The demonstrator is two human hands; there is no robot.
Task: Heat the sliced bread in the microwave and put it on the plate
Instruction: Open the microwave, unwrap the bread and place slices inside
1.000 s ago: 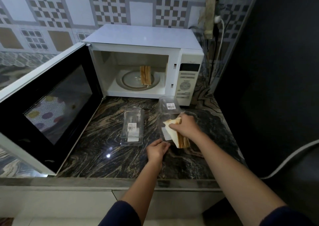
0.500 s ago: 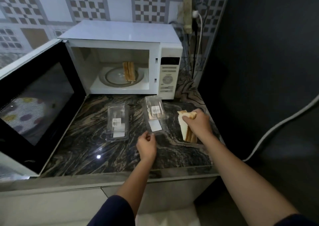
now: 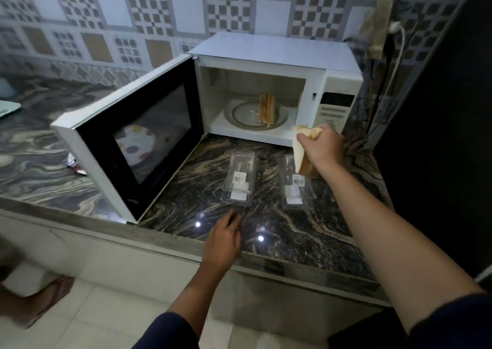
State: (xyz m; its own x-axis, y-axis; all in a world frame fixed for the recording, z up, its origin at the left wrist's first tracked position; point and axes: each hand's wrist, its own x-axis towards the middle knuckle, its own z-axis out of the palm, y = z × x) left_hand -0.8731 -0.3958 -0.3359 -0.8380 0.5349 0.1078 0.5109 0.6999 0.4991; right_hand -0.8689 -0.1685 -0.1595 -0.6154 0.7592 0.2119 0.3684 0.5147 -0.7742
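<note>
Above the marble counter (image 3: 306,239), just before the microwave's (image 3: 269,55) open front, my right hand (image 3: 320,148) was closed around sliced bread (image 3: 302,154), clear of the sill. Two more slices (image 3: 267,109) stood on the glass turntable (image 3: 245,113) inside. Its door (image 3: 138,140) swung wide to the left. My left hand (image 3: 223,239), loosely open and holding nothing, hovered near the counter edge, short of two clear plastic packs (image 3: 238,179), which lay apart.

We see two bare forearms, each ending at the elbow in a short dark navy sleeve of plain cloth with no print or marking. Our left hand (image 3: 223,239) and right hand (image 3: 323,148) wear no gloves, rings or watch.
</note>
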